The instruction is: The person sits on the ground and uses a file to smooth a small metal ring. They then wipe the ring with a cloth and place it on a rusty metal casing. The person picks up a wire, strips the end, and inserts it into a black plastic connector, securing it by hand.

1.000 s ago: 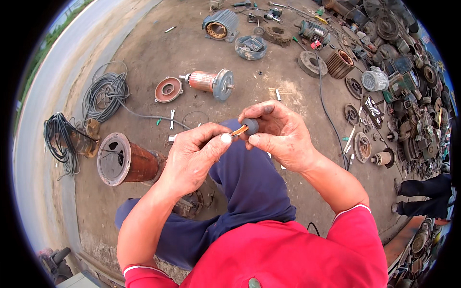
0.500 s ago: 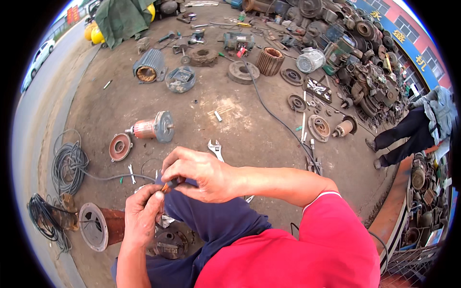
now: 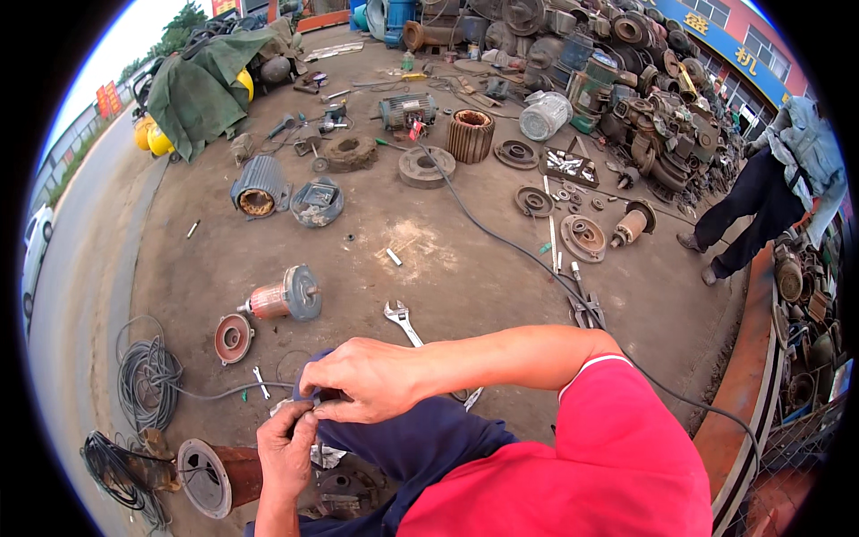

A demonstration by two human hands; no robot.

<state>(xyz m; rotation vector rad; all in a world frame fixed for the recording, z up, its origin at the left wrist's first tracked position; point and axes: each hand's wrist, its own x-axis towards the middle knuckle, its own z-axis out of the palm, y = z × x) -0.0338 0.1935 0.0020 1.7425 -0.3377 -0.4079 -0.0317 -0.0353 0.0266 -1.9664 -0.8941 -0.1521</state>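
Low in front of my bent knee, my two hands meet at their fingertips. My left hand (image 3: 283, 440) is closed in a pinch at the end of a grey cable (image 3: 224, 394), which runs in from the left. Over it bends my right hand (image 3: 369, 380), its fingers curled and thumb pressed in; something small and dark shows beneath its palm, mostly hidden. An adjustable wrench (image 3: 404, 320) lies on the ground beyond my right hand. A small spanner (image 3: 260, 383) rests beside the cable.
A cable coil (image 3: 148, 376) and a rusty flanged housing (image 3: 204, 483) lie at left. Ahead are a red end cover (image 3: 233, 338), a rotor (image 3: 279, 299) and several motor parts. A scrap heap (image 3: 671, 143) rises far right, with a person (image 3: 761, 210) standing near it.
The view has shifted, so the ground things sit lower. My hands stay together; the copper-coloured wire seen between them before is now covered by my right fingers.
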